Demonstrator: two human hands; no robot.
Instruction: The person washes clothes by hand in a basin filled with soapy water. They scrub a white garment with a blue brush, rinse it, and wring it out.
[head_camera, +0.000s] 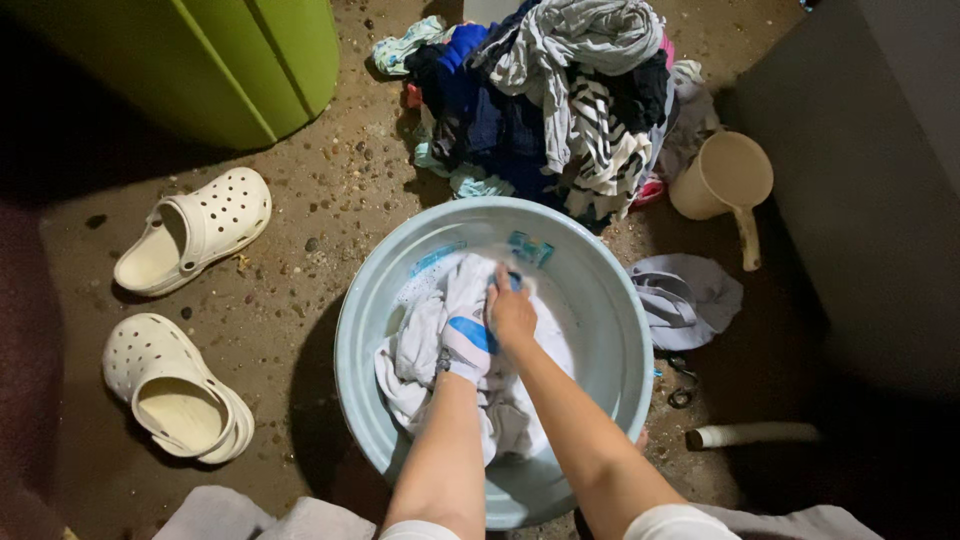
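Left hand (462, 345): reaches down from the bottom edge of the view into the basin, forearm almost straight; the hand itself is wrapped in white and blue cloth, so whether its fingers are clenched cannot be told.
Right hand (512, 312): comes in from the lower right, forearm slanting up and left; the back of the hand faces the camera and the fingers are curled tight, grasping a bunch of the cloth at its top edge.
Hands together: they touch, the right just above and beside the left.
Cloth (425, 340): a wet white garment with a blue patch, heaped in the middle and left of the basin, some foam around it.
Basin (600, 290): round, pale blue, on the gritty floor between the person's knees.
Pile of clothes (560, 100): dark blue, striped and grey pieces heaped just beyond the basin's far rim.
Scoop (725, 180): beige, with a handle, lying right of the pile.
Grey cloth (690, 295): crumpled on the floor, against the basin's right side.
Clogs (190, 235): two white ones, well left of the basin.
Green bin (250, 60): top left.
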